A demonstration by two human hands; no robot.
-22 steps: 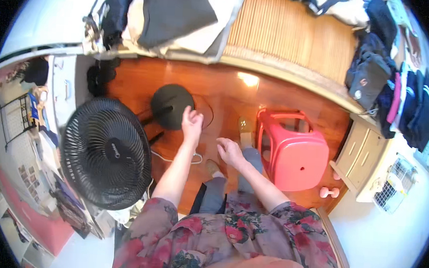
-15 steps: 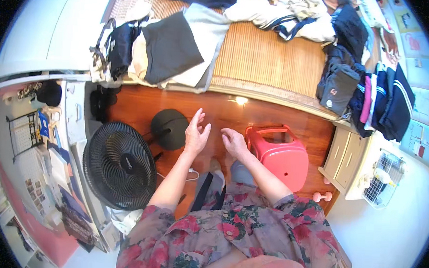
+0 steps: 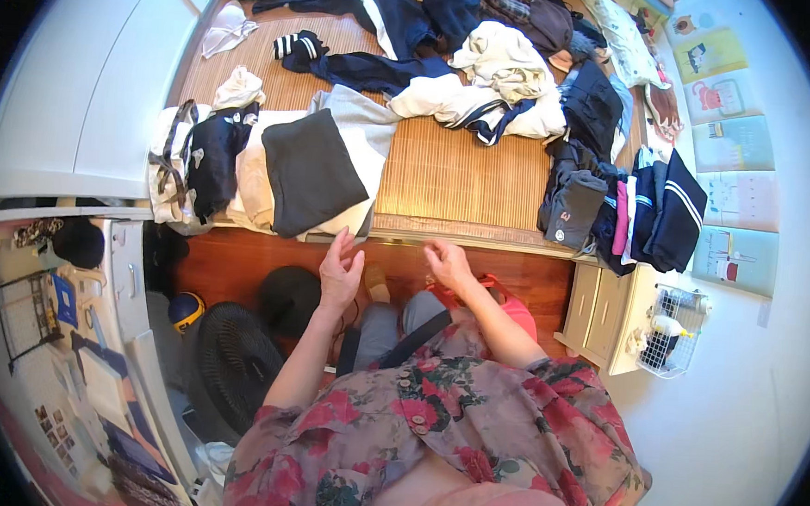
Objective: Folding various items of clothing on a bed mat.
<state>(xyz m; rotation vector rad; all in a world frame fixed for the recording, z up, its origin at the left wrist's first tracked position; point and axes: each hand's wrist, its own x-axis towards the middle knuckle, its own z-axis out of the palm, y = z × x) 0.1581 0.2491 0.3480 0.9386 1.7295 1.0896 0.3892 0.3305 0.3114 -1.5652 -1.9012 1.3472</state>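
Note:
My left hand (image 3: 341, 272) is held up in front of me with fingers stretched and thumb apart, holding nothing. It is nearest the bed edge below a folded dark grey cloth (image 3: 315, 173). That cloth lies on white and light grey fabric (image 3: 350, 115) at the bed's left front. My right hand (image 3: 449, 265) hovers near the same edge, its fingers loosely bent and nothing in it. A heap of white and navy clothes (image 3: 504, 74) lies farther back on the bamboo mat (image 3: 465, 182). Folded garments (image 3: 644, 207) stand in a row at the right.
A black fan (image 3: 231, 363) stands at my lower left, near a ball (image 3: 185, 312). Partly behind my right arm is a red stool (image 3: 515, 314). A cream drawer cabinet (image 3: 596, 311) and a white wire basket (image 3: 674, 330) are at the right.
My view has tilted up, showing more of the bed and clothes. I am closer to the bed, and both empty hands are now near its front edge.

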